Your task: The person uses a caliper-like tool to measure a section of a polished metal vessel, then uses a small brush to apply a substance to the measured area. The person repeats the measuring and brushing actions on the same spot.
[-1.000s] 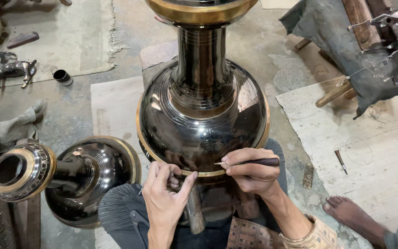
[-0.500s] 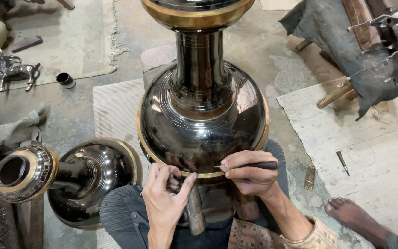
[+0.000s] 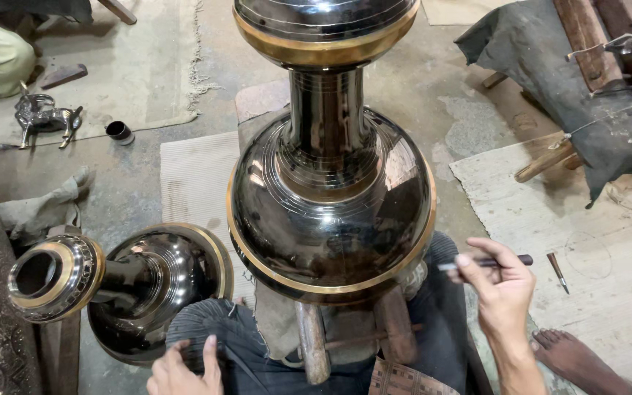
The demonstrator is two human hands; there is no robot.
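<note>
Both hands (image 3: 502, 292) off black vase (image 3: 330, 212)

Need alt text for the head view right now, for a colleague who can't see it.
A large glossy black metal vase with brass bands lies across the person's lap; the right hand holds a thin dark engraving tool beside it, the left hand rests on the knee. A smaller matching black vase lies left.

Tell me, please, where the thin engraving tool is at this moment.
In the head view, the engraving tool is low on the right, held in the right hand just off the brass rim of the large black vase.
</note>
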